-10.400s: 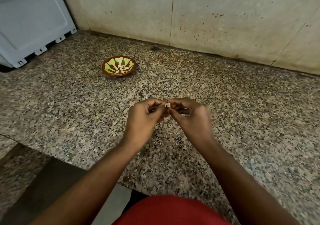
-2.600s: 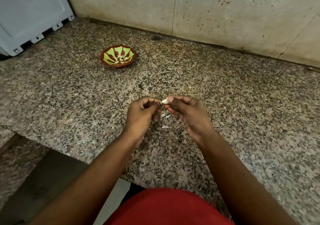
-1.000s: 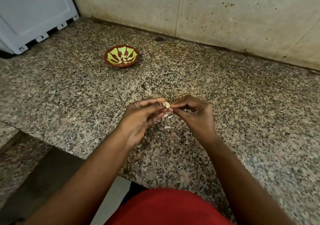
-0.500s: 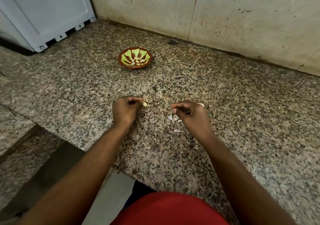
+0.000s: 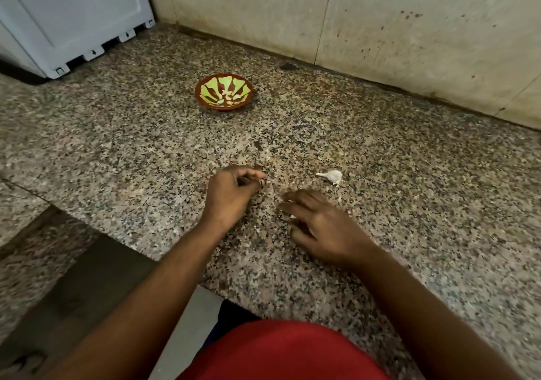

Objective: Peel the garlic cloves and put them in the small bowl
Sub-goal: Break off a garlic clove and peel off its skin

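Left hand (image 5: 231,192) is pinching a peeled clove (image 5: 267,181), well short of the small bowl (image 5: 224,92). Right hand (image 5: 319,223) is resting spread over skin scraps. Unpeeled garlic piece (image 5: 332,175) is lying right of the bowl, nearer the person. Next: likely carrying the clove to the bowl.

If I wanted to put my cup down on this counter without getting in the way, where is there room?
Bare granite lies right of the garlic piece out to the wall, and left of the small bowl toward the white appliance. It is crowded near the front edge, where the left hand and right hand work.
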